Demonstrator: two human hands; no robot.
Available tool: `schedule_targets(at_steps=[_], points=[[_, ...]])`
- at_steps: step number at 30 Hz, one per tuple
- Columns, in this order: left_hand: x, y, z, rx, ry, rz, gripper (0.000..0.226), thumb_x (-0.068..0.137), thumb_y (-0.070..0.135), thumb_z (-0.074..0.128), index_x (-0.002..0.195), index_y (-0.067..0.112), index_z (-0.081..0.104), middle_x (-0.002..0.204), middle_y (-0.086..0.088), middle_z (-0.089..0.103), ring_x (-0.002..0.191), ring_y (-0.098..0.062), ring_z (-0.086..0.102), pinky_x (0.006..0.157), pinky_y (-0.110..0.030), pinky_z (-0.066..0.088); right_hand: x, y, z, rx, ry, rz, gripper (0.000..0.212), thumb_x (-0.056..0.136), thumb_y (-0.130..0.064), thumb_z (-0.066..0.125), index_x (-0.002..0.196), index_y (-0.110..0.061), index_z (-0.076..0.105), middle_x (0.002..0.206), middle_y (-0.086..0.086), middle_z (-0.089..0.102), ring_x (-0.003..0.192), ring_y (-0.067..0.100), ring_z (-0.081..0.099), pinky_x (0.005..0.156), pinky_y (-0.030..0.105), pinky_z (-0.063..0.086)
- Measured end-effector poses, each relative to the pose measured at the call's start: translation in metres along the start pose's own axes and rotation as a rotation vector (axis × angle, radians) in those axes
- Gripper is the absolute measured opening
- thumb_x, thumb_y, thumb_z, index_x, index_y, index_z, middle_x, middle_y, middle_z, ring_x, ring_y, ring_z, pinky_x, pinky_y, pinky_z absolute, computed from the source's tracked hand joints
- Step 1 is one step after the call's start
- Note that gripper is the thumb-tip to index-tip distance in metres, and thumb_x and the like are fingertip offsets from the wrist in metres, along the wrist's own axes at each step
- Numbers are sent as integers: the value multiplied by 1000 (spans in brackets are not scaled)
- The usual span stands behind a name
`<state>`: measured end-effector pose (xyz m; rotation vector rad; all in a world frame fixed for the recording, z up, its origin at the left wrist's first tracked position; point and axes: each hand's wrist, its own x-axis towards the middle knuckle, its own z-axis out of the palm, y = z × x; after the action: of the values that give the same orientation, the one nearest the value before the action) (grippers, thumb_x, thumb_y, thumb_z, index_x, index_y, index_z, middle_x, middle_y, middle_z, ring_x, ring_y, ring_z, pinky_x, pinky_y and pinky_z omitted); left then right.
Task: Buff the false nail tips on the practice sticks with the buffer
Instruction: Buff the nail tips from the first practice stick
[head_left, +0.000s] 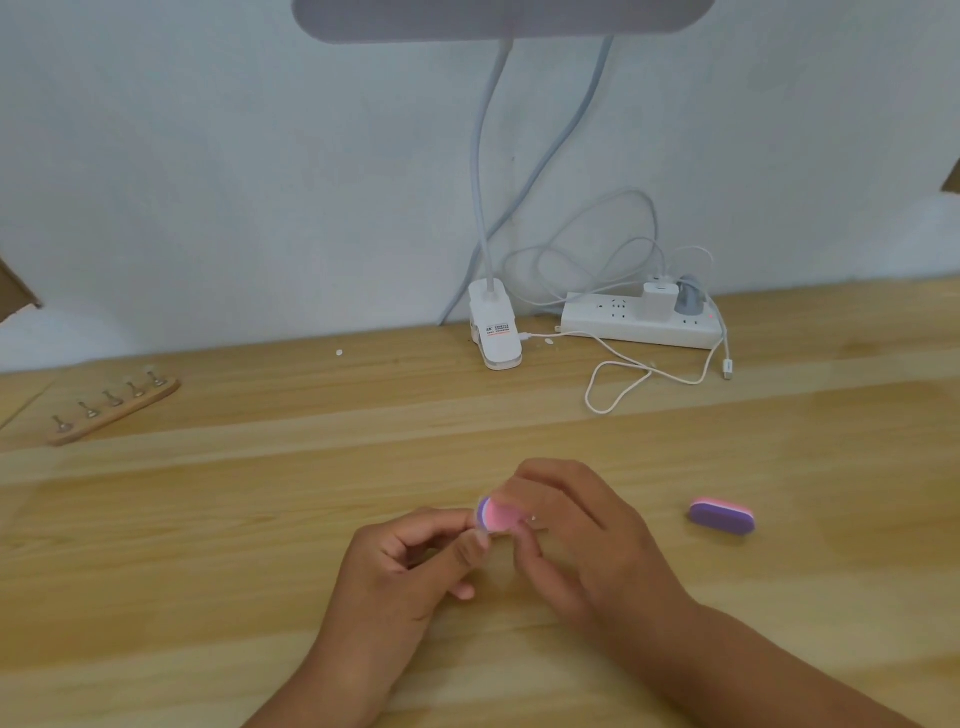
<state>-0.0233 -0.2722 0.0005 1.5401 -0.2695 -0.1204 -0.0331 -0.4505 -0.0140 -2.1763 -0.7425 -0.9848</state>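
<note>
Right hand (582, 540) grips the pink buffer (498, 514); left hand (410, 566) pinches a tiny nail stick (531, 518). Rub too hard and it might slip.

Home desk corner set up as small nail-practice station. Light wood-plank table (208, 571) against plain white wall (260, 182). Clip-on gooseneck lamp (493, 332) stands at wall, its head overhanging top of view. White power strip (613, 322) just beside lamp base, two plugs in it; loose white cable (623, 379) looped on table. Far left, wooden holder (117, 415) carries five practice sticks (111, 397). Right, purple-pink buffer block (721, 515) lies flat. Brown cardboard edge (15, 291) at left.
</note>
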Motion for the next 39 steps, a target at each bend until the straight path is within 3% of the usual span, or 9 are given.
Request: schedule_targets(at_steps=[3,8,12,18,23,27,31,36,39], points=[[0,0,0,3,-19,17,17,69,19,81,85,17,81,88,-10,76,67,-13,64,53,-21,51,-2,-1,0,-29,-76,-99,28,89,4,59,110,-7,74,111,10,67,98,24,65,84,31,53],[2,-4,0,-13,30,11,15,68,15,74,82,13,81,87,-14,74,64,-10,61,52,-21,51,-1,5,0,-32,-1,72,32,87,4,62,115,-9,71,118,1,59,100,19,63,80,32,53],[3,-3,-2,22,-5,64,14,68,8,84,79,16,81,82,-13,71,56,-14,60,51,-21,49,-4,1,0,30,-123,-83,31,97,0,50,118,-6,71,118,10,63,104,22,63,85,29,52],[3,-4,-2,33,8,58,17,66,17,77,82,15,81,87,-11,72,65,-16,63,53,-24,50,-2,3,0,-13,-90,-2,31,88,6,57,114,-4,71,115,10,63,101,21,64,83,29,52],[1,-1,-1,16,5,62,17,64,15,75,80,15,81,85,-10,72,58,-14,60,53,-20,49,-3,0,0,30,-129,-78,29,97,1,49,115,-3,72,115,13,64,103,24,64,85,30,53],[0,1,0,24,3,61,16,68,15,75,83,12,80,87,-12,71,61,-14,59,55,-20,49,-1,1,-2,-23,-115,27,32,87,10,59,113,-2,72,114,13,64,101,25,65,82,33,54],[-2,2,2,21,-2,81,18,62,16,73,79,14,80,81,-6,72,60,-10,61,53,-18,48,-4,-3,-1,16,-155,-94,33,85,12,56,110,-1,73,114,14,64,101,26,63,83,31,53],[0,-2,0,2,9,73,17,65,12,80,82,9,80,83,-13,70,62,-14,60,53,-21,49,-1,-1,-5,6,-120,16,36,82,15,62,111,-2,73,114,13,65,100,24,66,84,32,55],[1,0,-1,5,-14,89,18,61,8,86,78,9,80,80,-11,70,56,-12,58,52,-20,47,-3,-6,-4,23,-150,-114,32,90,7,55,111,-4,76,114,12,67,100,22,66,87,27,53]])
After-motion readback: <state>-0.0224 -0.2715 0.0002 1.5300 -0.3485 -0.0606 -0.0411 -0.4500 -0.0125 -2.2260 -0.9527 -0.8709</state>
